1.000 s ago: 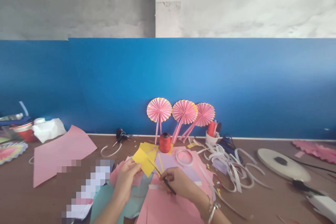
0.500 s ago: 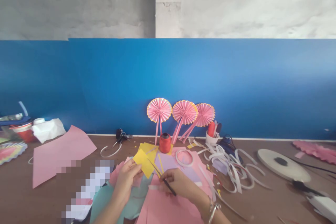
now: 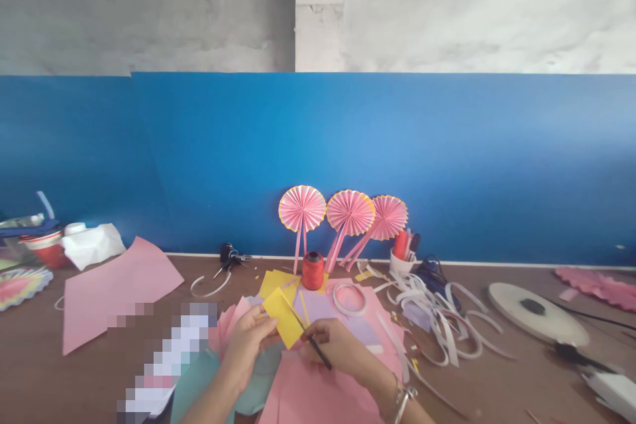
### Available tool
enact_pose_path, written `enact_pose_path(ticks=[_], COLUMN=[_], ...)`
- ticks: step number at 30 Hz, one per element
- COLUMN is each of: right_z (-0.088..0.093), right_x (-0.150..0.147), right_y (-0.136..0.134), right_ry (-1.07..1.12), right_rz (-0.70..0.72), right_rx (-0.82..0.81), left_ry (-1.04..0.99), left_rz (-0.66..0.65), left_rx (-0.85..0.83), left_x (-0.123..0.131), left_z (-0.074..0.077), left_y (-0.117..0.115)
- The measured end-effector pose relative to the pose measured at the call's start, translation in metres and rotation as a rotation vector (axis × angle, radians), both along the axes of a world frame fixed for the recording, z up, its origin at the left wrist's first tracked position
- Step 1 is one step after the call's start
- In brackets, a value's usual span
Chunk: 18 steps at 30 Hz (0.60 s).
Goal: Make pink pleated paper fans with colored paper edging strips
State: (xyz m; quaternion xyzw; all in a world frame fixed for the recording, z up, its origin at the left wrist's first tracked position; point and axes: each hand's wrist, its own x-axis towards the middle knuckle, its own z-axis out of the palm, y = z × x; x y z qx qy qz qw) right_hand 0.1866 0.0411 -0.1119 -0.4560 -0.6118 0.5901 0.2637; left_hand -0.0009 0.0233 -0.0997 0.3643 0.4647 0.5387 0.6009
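Observation:
A small sheet of yellow paper is pinched at its left edge between the thumb and fingers of my left hand. My right hand is closed around a slim black-handled tool. The tool's thin pointed end lies along the right edge of the yellow sheet; whether it is scissors or a knife I cannot tell. Below both hands are stacked pink sheets, with teal paper at their left. A purple sheet shows just beyond my right hand.
Behind the papers stands a red thread spool, near a roll of tape. Pleated pink paper fans lean on the blue panel. To the right lie tangled white strips, a pen cup and a pale disc. Keys sit farther left.
My left hand has moved slightly right with the yellow paper, bringing it closer to my right hand. The tool's pointed end, spread apart before, now lies against the paper's edge.

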Motion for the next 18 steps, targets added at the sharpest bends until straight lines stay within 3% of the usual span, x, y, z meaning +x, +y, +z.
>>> enact_pose_path(ticks=[18], right_z=[0.001], right_x=[-0.0054], right_y=[-0.0005], right_ry=[-0.019], right_rz=[-0.044], right_rx=[0.012], left_ry=[-0.032], left_rz=[-0.013], left_rx=[-0.03], left_x=[0.0006], left_z=[0.0013], left_y=[-0.0006])
